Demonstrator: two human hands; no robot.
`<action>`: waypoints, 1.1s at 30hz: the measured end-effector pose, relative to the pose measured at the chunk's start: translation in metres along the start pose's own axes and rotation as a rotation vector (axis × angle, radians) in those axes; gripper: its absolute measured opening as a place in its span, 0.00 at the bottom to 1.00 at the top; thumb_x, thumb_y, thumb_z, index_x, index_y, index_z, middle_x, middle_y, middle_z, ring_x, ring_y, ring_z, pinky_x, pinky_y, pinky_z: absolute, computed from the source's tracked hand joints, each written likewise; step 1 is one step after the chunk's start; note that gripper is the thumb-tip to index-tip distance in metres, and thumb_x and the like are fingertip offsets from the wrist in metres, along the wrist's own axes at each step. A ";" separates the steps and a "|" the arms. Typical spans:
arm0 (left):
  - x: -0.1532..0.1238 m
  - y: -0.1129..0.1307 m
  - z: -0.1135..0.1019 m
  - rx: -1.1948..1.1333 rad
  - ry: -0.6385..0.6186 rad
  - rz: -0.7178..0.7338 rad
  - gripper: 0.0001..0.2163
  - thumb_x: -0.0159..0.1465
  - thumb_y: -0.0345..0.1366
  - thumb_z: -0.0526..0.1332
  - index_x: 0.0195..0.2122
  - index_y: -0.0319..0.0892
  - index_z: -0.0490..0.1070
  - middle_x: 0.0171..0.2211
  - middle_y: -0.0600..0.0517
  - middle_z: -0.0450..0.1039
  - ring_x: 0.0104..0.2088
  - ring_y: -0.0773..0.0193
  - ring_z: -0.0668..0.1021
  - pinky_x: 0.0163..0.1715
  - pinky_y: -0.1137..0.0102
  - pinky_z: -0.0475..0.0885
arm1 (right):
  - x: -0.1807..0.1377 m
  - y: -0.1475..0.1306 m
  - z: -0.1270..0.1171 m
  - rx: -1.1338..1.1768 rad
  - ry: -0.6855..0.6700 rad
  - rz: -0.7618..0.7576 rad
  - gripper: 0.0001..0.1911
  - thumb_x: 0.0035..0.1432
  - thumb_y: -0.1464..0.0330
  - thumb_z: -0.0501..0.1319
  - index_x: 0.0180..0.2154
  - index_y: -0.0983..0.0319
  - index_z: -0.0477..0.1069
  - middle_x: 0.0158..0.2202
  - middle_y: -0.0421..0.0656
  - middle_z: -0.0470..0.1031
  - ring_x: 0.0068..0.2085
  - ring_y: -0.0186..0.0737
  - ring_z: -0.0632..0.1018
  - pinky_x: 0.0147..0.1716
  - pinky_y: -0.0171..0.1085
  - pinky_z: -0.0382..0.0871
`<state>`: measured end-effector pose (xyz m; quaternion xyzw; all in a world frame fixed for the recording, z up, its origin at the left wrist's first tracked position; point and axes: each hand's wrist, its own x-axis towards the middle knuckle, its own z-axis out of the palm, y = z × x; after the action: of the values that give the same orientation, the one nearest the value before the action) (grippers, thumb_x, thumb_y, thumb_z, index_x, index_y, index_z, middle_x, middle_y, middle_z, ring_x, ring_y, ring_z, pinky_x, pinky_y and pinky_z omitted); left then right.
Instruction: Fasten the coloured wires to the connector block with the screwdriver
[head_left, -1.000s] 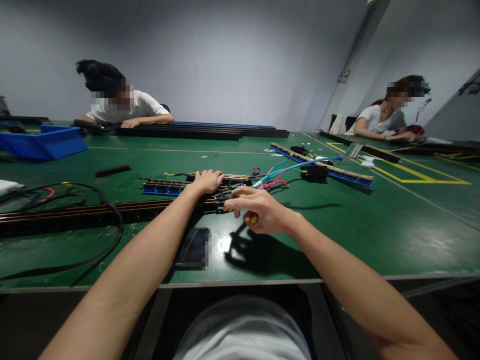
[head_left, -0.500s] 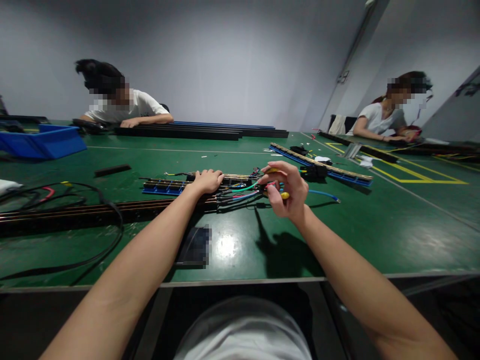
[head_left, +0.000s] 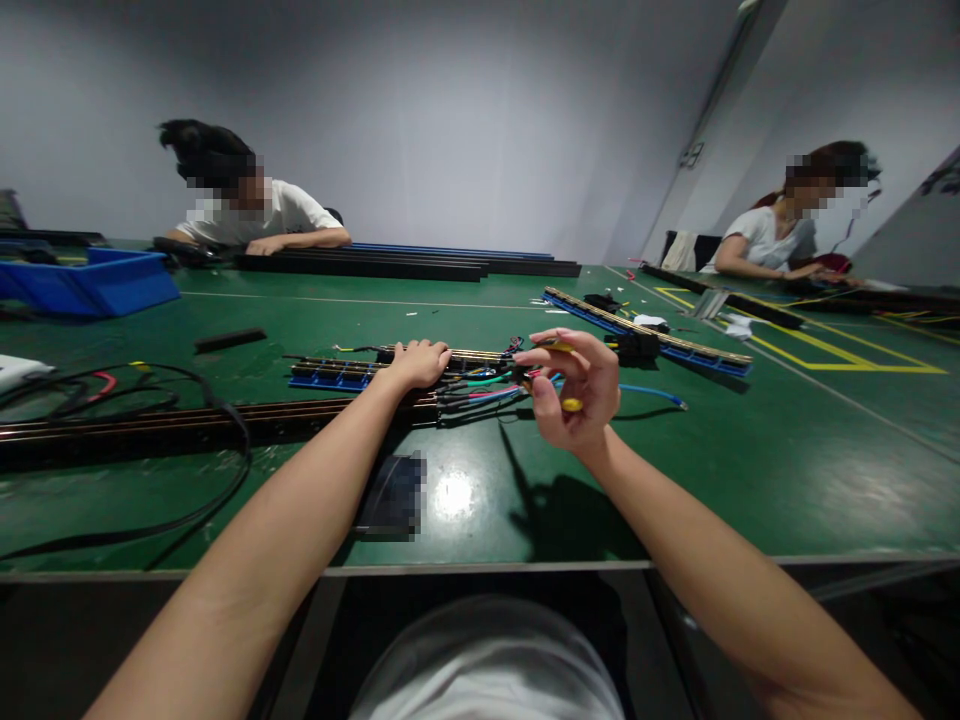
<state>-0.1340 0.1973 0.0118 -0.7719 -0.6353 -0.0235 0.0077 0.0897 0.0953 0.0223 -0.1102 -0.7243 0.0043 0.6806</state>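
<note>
My left hand [head_left: 421, 365] lies palm down across black rails with copper strips, its fingers stretched out and resting on them; its thumb is hidden. The near rail [head_left: 277, 422] runs out to the left below my forearm. From its right end come several coloured wires [head_left: 480, 393]. My right hand [head_left: 583, 385] is closed around pliers with yellow handles [head_left: 572, 405], the handles spread apart. Their dark jaws point left at the wires; I cannot tell whether they touch one. A blue wire [head_left: 649, 392] extends to the right behind this hand. Behind my left wrist is a blue-based strip [head_left: 330, 375].
A dark flat device [head_left: 390, 497] lies near the table's front edge. A black cable [head_left: 244, 460] loops at left, before a blue bin [head_left: 127, 285]. Another blue strip [head_left: 705, 358] lies at right beside a black connector [head_left: 634, 347]. Two people sit across the green table [head_left: 750, 470].
The whole view has shifted slightly. My right hand has drawn a little toward me, and the pliers' handles look somewhat further apart. My left hand stays on the rails.
</note>
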 end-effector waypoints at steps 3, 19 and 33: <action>0.000 0.001 -0.001 -0.004 -0.002 -0.005 0.25 0.74 0.47 0.39 0.61 0.47 0.68 0.60 0.40 0.70 0.60 0.44 0.71 0.59 0.41 0.60 | 0.002 -0.003 0.008 0.029 -0.025 0.102 0.28 0.62 0.71 0.61 0.61 0.52 0.55 0.51 0.48 0.74 0.46 0.42 0.83 0.25 0.31 0.77; -0.006 0.005 -0.006 0.014 -0.022 -0.001 0.25 0.74 0.46 0.38 0.62 0.46 0.67 0.61 0.39 0.69 0.61 0.44 0.70 0.58 0.43 0.61 | -0.021 0.018 0.029 0.039 -0.320 0.212 0.27 0.64 0.72 0.58 0.60 0.57 0.52 0.48 0.50 0.78 0.52 0.41 0.81 0.37 0.34 0.79; -0.004 0.006 -0.006 0.028 -0.034 -0.008 0.23 0.74 0.46 0.39 0.60 0.48 0.67 0.61 0.41 0.69 0.60 0.45 0.70 0.58 0.45 0.62 | -0.010 0.016 0.018 0.058 -0.601 0.087 0.33 0.49 0.84 0.50 0.54 0.57 0.67 0.46 0.44 0.80 0.57 0.41 0.77 0.51 0.43 0.78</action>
<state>-0.1289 0.1916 0.0179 -0.7693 -0.6388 -0.0015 0.0079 0.0748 0.1117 0.0082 -0.1154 -0.8873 0.0866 0.4380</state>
